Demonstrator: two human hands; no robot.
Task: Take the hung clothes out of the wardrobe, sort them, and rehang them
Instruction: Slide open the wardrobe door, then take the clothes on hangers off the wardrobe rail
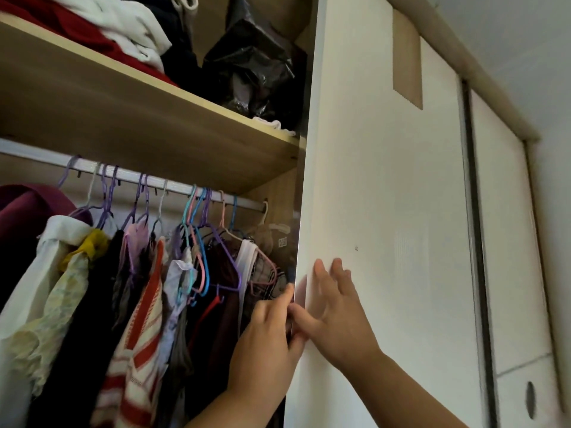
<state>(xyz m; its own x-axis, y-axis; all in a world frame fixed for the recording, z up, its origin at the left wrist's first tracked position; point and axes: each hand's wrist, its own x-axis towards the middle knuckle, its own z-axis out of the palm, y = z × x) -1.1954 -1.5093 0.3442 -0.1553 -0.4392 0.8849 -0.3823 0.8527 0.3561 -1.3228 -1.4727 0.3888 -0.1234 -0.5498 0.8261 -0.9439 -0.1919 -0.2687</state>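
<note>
Several clothes [145, 304] hang on coloured plastic hangers [200, 267] from a white rail [173, 183] inside the wardrobe. A white sliding door [386, 211] covers the right part. My left hand [268, 341] is at the door's left edge, its fingers curled round that edge. My right hand [336, 313] lies flat against the door's front, fingers spread, thumb at the edge beside the left hand. Neither hand touches a garment.
A wooden shelf [154, 118] above the rail carries folded red and white clothes [102, 35] and a black plastic bag [256, 66]. A second sliding door [509, 242] stands further right. A maroon garment [27, 217] hangs at the far left.
</note>
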